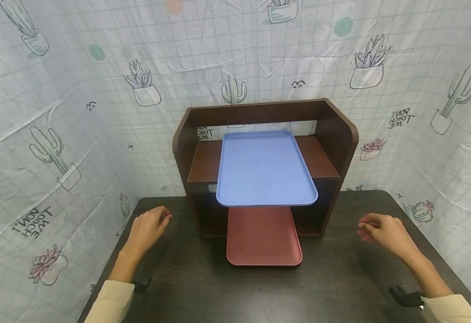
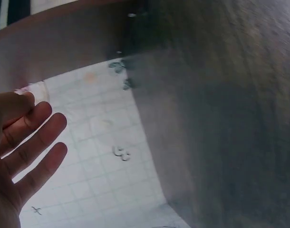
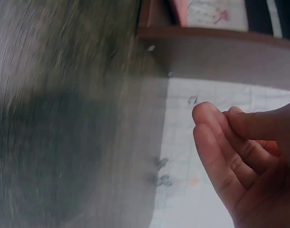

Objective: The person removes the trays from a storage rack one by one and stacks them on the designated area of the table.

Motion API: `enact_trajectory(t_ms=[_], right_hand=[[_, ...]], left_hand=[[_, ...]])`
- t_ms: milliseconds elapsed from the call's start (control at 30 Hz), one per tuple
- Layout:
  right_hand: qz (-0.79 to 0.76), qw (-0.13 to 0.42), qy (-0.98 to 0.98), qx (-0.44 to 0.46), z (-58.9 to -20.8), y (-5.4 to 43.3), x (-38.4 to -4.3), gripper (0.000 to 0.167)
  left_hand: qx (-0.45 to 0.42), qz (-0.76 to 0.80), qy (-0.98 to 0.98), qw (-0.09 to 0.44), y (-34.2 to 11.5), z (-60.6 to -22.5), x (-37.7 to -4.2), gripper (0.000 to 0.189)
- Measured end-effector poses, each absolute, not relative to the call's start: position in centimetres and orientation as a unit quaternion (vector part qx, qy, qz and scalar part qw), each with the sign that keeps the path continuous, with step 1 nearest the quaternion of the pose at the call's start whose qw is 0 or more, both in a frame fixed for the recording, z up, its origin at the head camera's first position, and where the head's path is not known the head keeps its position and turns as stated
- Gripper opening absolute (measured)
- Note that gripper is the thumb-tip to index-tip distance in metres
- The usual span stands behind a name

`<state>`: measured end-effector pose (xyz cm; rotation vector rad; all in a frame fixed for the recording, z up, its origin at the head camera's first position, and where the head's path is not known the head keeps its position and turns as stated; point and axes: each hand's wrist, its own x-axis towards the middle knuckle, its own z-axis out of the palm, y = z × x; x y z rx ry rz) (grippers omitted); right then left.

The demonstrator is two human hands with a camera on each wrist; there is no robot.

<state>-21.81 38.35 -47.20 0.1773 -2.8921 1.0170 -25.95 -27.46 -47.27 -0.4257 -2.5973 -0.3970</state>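
Note:
A blue tray (image 1: 265, 170) lies on the upper level of a dark brown wooden shelf (image 1: 203, 163), its front end jutting out past the board. Below it, a red tray (image 1: 263, 237) sticks out of the lower level onto the tabletop. My left hand (image 1: 148, 229) hovers left of the shelf, touching nothing; in the left wrist view its fingers (image 2: 43, 145) are loosely bent and spread. To the right of the shelf hangs my right hand (image 1: 386, 233), also holding nothing. Its fingers (image 3: 216, 152) curl loosely near the thumb in the right wrist view.
The shelf stands at the back of a dark wooden table (image 1: 243, 296). A pale gridded cloth (image 1: 267, 58) printed with cactus pots encloses the table at the back and both sides. Black wrist straps (image 1: 406, 297) show at the sleeves.

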Motion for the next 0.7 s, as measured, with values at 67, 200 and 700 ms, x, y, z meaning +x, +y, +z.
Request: enact_trajectory(t_ms=[67, 200, 700], right_hand=[[0.359, 0.025, -0.931, 0.058, -46.9, 37.7, -21.7, 0.021], [0.395, 0.009, -0.916, 0.065, -46.4, 36.5, -21.4, 0.024], [0.544, -0.092, -0.834, -0.006, -47.3, 31.4, -19.3, 0.038]], left_hand=[[-0.158, -0.153, -0.945, 0.242, -27.2, -46.8, -25.8, 0.005], [-0.16, -0.175, -0.939, 0.248, -26.7, -45.7, -25.5, 0.007], [-0.134, -0.284, -0.908, 0.276, -24.6, -41.8, -24.8, 0.014]])
